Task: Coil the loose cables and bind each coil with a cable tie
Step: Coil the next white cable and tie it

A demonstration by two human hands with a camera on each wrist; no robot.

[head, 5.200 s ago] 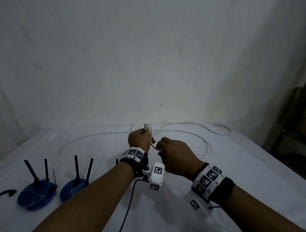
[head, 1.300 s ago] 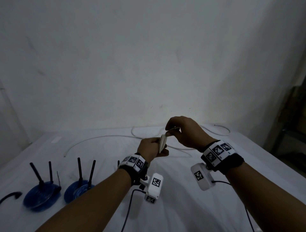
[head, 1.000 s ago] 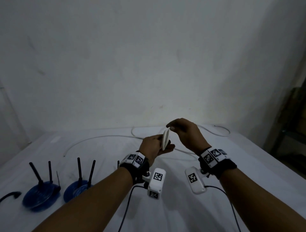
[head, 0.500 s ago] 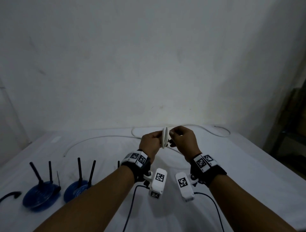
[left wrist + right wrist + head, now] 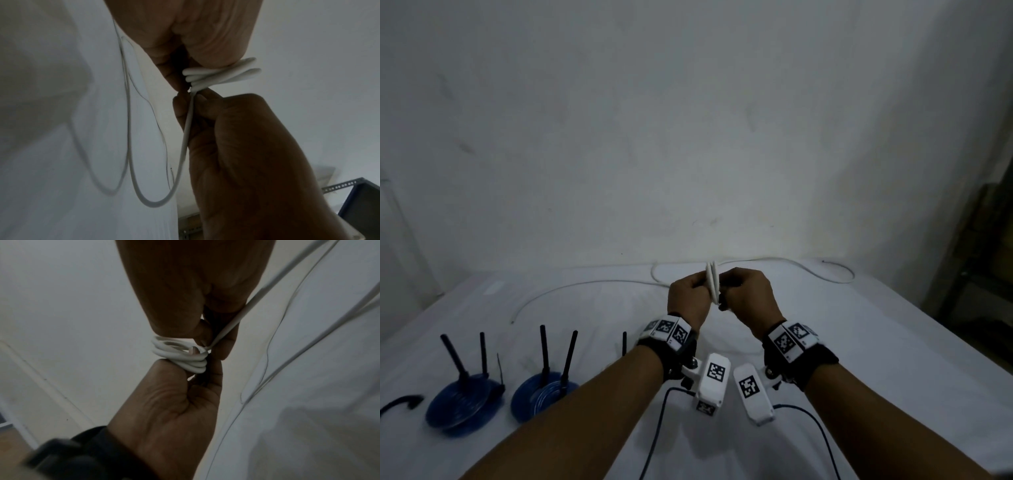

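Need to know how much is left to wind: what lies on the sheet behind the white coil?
Behind the white coil, loose white cable curves across the white sheet to the wall. Both hands cover the stretch nearest the coil.

White-sheeted table [image 5: 859,342], loose white cable [image 5: 585,284], two blue antenna bases [image 5: 462,404], black hook-shaped piece [image 5: 400,404]

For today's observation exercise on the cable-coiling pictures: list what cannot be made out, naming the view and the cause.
- Number of turns in the white coil: head view, edge-on and pressed between the left hand and right hand.
- Whether a cable tie is in play: all views, curled fingers cover the coil's centre.
- Far end of the loose cable: left wrist view, it passes behind the left hand; too thin in the head view.
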